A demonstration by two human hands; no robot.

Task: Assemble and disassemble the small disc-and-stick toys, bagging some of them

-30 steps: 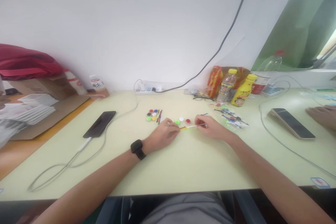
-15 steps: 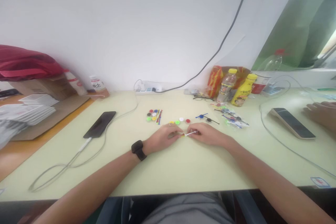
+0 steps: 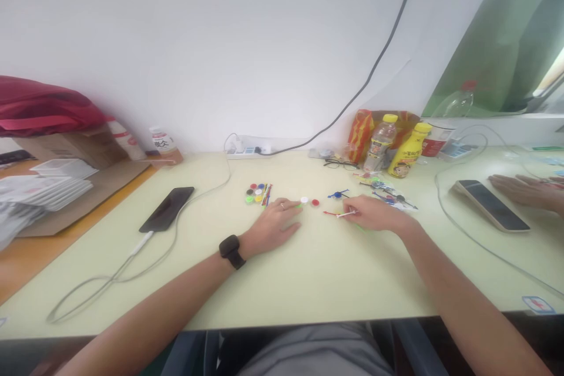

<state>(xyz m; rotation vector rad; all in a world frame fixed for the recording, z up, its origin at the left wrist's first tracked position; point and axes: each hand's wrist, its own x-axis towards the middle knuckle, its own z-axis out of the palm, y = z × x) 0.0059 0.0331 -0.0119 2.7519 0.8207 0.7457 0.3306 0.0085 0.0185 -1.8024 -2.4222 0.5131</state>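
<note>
My left hand [image 3: 277, 224], wearing a black watch, lies palm down with its thumb apart; its fingertips reach a green disc that shows only as a sliver. Beside them lie a white disc [image 3: 304, 200] and a red disc [image 3: 315, 203]. My right hand [image 3: 374, 213] is closed on thin plastic sticks; a white stick [image 3: 346, 214] and a red stick [image 3: 331, 213] poke out from its fingers. Just beyond is a blue disc on a stick [image 3: 338, 195]. Farther left sit several coloured discs [image 3: 258, 192] with a bundle of sticks [image 3: 267, 194].
A plastic bag of parts [image 3: 394, 195] lies beyond my right hand. Bottles [image 3: 409, 153] and glasses [image 3: 337, 164] stand or lie near the wall. A phone [image 3: 167, 210] charges at left. Another person's hand [image 3: 524, 191] rests at right, near a slanted device [image 3: 493, 205].
My hands have separated. The right moved right with the white stick, and a red stick now shows with it. The left straightened its fingers over the yellow and green discs.
</note>
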